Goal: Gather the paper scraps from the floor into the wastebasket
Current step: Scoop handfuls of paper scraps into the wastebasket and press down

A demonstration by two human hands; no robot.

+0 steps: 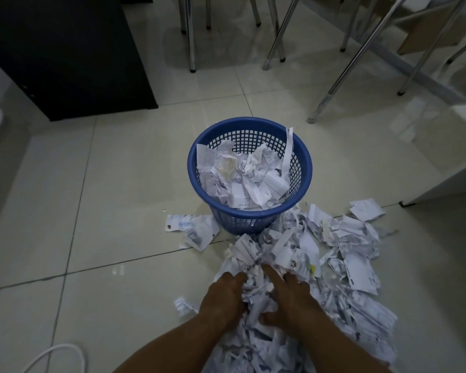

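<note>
Head view only. Hands pressed together into torn paper scraps [334,265] on white floor tiles [105,197]: left hand [223,297] and right hand [288,300] cupped around one bunched clump [256,294], fingers curled inward and narrow, gripping that clump between both palms. Fingertips mostly buried in paper, so exact closure hard to read.

Blue mesh wastebasket [250,173] stood upright just beyond the fingertips, mouth facing up, already heaped with crumpled sheets near its rim. Loose pile stretched from beneath the wrists outward past the right fingers, long axis running roughly from near the body toward the basket's base and off to the right. Stray pieces [191,230] lay beyond the left fingertips, touching the basket's foot.

Likely trouble, judged from this layout: loosely squeezed shreds slipping out during lifting and scattering again; overfilled basket shedding paper over its rim; light basket tipping if knocked by the load. White cable [57,354] lay well back from the left wrist.
</note>
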